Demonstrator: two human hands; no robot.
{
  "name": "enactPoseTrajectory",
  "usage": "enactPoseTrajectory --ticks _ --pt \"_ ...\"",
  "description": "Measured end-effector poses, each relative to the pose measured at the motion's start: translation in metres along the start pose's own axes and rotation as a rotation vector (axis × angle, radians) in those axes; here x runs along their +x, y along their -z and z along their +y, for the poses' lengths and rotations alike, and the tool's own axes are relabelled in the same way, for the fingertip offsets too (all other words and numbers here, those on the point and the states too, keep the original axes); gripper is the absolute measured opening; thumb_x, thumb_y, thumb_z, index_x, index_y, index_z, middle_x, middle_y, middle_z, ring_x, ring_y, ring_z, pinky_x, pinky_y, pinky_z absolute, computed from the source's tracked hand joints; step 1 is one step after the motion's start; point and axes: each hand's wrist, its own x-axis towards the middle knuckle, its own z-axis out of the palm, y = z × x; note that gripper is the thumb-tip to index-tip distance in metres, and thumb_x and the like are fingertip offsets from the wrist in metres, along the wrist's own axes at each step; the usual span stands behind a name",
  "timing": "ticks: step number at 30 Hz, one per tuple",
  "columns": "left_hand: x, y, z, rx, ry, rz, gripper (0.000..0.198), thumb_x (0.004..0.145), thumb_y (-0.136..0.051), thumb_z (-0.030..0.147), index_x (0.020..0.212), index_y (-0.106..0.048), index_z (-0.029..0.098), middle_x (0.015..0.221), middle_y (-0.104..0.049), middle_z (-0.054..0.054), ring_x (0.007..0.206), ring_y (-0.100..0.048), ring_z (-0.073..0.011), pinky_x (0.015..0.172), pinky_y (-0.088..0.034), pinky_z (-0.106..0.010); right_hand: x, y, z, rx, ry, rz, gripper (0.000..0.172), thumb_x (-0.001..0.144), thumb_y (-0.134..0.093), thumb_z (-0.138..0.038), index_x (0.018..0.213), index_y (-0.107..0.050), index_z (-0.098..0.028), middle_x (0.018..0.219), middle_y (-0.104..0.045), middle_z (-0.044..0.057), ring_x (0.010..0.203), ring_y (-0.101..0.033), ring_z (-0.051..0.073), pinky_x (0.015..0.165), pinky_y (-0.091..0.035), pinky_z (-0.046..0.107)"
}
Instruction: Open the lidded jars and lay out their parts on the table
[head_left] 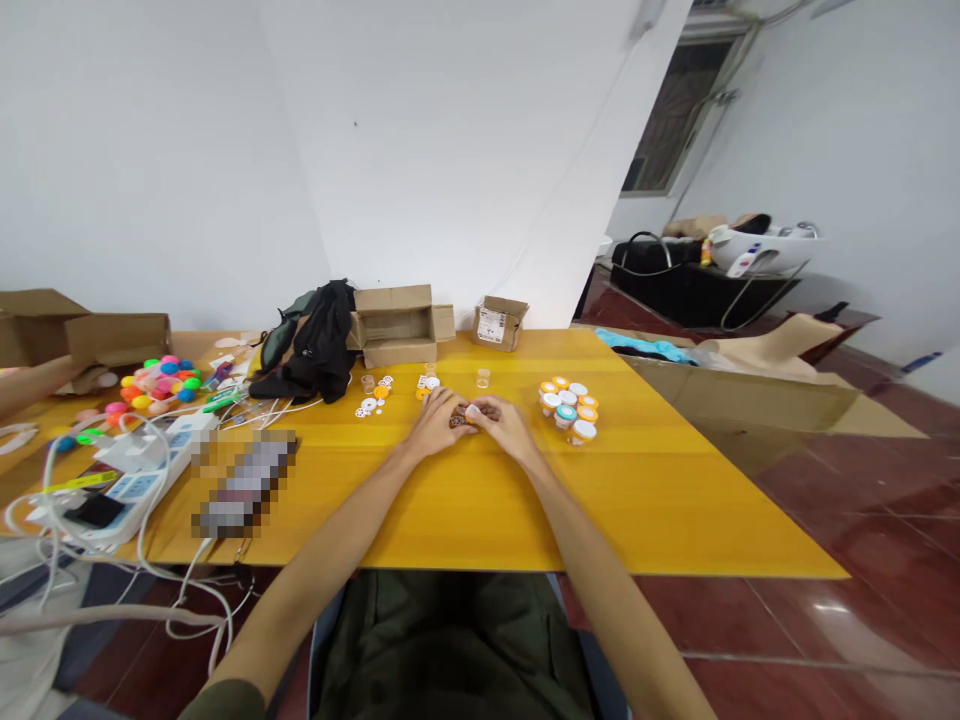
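Observation:
My left hand (433, 424) and my right hand (504, 426) meet above the middle of the table, fingers curled in. Between their fingertips is a small brown piece (458, 417) with a pale pattern; the fingers hide much of it and I cannot make out its kind. Just beyond my left hand lie a white round lid (433, 383) and small orange and white parts. A small clear cup (483, 378) stands behind my hands. To the right is a cluster of several small cups with orange, white and teal lids (566, 411).
Left of my hands lie loose white discs (368, 405) and another clear cup (367, 384). Cardboard boxes (395, 325) and a black bag (322, 345) line the back. A phone (247, 485), power strip (161, 470), cables and colourful balls (161, 383) occupy the left, where another person's arm (34, 390) reaches in.

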Motion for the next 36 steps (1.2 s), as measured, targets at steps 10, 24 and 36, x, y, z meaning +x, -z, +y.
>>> enactPoseTrajectory --ticks 10,24,36 --pt "0.003 -0.004 -0.004 -0.018 0.077 0.031 0.015 0.079 -0.076 0.034 0.089 -0.07 0.023 0.092 -0.07 -0.005 0.107 -0.054 -0.0274 0.096 -0.041 -0.042 0.0 0.002 -0.003 0.015 0.025 -0.004 0.025 0.079 -0.071 -0.043 0.095 -0.073 -0.023 0.102 -0.075 0.007 0.091 -0.07 0.022 0.079 -0.058 0.035" --pt "0.005 -0.006 -0.013 -0.105 0.121 0.052 0.019 0.074 -0.077 0.025 0.092 -0.072 0.025 0.095 -0.071 -0.003 0.109 -0.054 -0.0278 0.102 -0.042 -0.044 0.002 0.005 0.007 -0.084 0.046 0.103 0.023 0.086 -0.063 -0.04 0.101 -0.071 -0.024 0.102 -0.075 0.007 0.088 -0.07 0.022 0.079 -0.058 0.038" --pt "0.006 -0.007 -0.016 -0.119 0.122 0.057 0.023 0.075 -0.076 0.024 0.098 -0.073 0.025 0.099 -0.071 -0.005 0.112 -0.054 -0.029 0.103 -0.042 -0.046 -0.004 0.005 0.008 -0.514 0.23 0.098 0.016 0.087 -0.058 -0.024 0.094 -0.072 -0.027 0.103 -0.068 0.008 0.1 -0.062 0.027 0.093 -0.05 0.043"
